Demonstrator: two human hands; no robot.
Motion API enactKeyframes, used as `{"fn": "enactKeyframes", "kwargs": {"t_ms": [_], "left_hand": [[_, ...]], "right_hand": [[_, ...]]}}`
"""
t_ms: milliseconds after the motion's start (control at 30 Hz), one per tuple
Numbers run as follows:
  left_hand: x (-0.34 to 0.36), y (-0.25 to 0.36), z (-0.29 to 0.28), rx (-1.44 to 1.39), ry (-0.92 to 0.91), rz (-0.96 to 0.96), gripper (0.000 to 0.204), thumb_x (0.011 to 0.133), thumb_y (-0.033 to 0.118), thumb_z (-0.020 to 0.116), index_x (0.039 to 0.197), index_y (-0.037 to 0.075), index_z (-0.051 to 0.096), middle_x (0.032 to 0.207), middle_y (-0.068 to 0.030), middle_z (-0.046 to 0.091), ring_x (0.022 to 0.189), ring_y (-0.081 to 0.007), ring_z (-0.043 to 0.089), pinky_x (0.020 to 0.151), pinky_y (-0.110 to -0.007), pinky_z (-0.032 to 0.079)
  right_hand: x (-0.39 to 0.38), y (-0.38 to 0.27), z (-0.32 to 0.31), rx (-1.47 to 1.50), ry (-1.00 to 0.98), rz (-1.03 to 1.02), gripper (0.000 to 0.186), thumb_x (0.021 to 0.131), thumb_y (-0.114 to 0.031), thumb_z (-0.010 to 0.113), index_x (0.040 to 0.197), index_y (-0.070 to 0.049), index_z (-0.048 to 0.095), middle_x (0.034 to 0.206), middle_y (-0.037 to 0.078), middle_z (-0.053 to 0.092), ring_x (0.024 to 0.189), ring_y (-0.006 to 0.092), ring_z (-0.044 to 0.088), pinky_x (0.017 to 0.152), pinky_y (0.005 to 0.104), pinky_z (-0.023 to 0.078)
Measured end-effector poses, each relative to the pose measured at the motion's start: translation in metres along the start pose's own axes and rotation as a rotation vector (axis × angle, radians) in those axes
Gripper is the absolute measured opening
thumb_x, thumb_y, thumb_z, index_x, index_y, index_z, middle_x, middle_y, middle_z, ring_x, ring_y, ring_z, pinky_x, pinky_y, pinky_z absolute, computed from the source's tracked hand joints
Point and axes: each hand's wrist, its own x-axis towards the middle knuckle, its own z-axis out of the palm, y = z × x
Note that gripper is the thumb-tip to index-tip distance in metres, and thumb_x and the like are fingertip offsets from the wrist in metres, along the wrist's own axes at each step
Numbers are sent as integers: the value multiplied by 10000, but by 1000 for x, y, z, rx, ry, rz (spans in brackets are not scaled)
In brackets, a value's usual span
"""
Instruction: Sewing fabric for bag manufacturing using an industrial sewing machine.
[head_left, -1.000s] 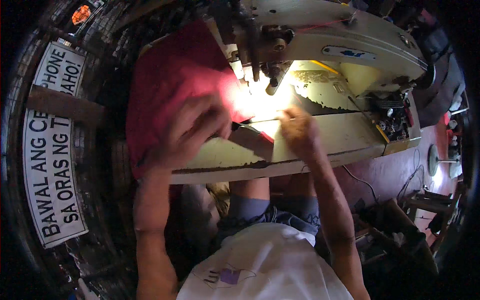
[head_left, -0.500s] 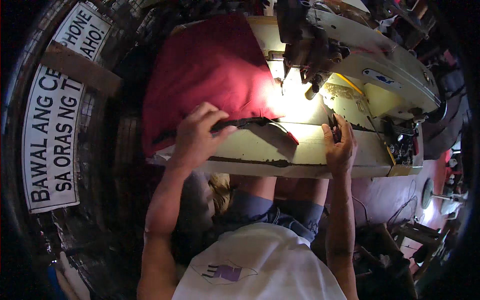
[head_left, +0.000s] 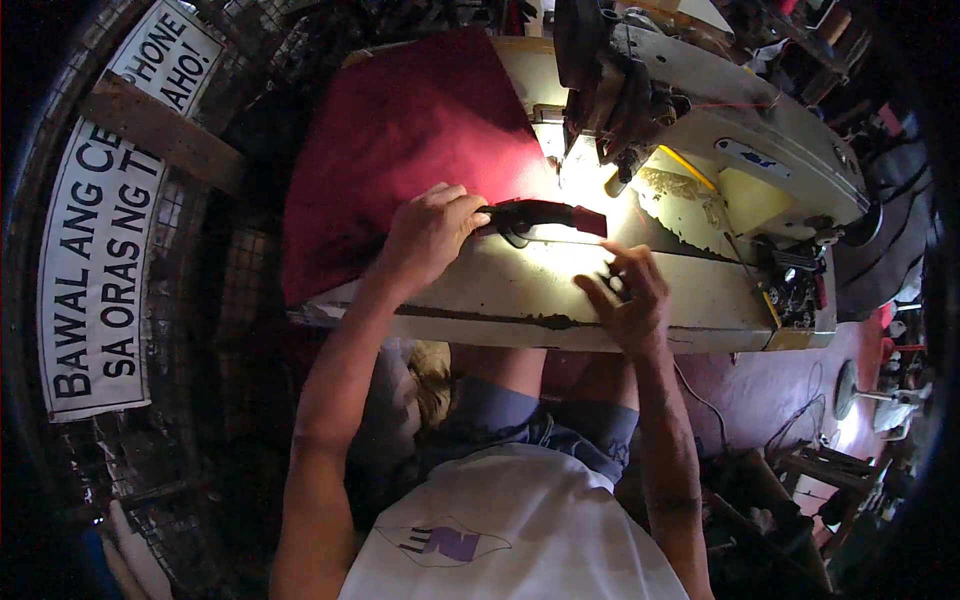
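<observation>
A dark red cloth (head_left: pixel 400 140) lies over the left of the sewing machine table. In front of it my left hand (head_left: pixel 428 235) pinches a narrow black fabric strip (head_left: pixel 535 212), which stretches to the right and ends in a red piece. Whether the strip is joined to the cloth is hidden by the hand. My right hand (head_left: pixel 640 295) is just below the strip's red end, its fingers curled around small dark thread snips (head_left: pixel 614 284), mostly hidden and a little blurred.
The sewing machine (head_left: pixel 740 130) stands at the back right, with its lamp-lit needle area beyond my hands. A yellow stick-like thing (head_left: pixel 690 168) lies under its arm. Small metal parts (head_left: pixel 795 270) sit near the table's right end. Signs (head_left: pixel 105 265) hang at the left.
My left hand has moved right and slightly away from me, lifting the black strip and swinging its red end up. My right hand, with the snips, has moved left toward it.
</observation>
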Motion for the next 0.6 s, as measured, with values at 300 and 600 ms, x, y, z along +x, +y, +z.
{"fn": "enactKeyframes", "kwargs": {"t_ms": [300, 600], "left_hand": [[18, -21, 3, -280, -163, -19, 165, 920, 125, 657, 1027, 4, 693, 893, -122, 707, 805, -256, 682, 744, -366, 523], [12, -23, 11, -626, -136, -289, 115, 893, 72, 707, 982, -1, 701, 791, -17, 680, 727, -58, 580, 678, -252, 492]], "right_hand": [[23, -17, 50, -270, -220, -196, 533, 780, -40, 648, 1310, -81, 606, 1364, 75, 575, 781, 247, 710, 632, 349, 570], [19, -13, 53, -320, -233, -201, 575, 823, -62, 608, 1395, -94, 553, 1434, 64, 531, 707, 261, 686, 596, 371, 559]]}}
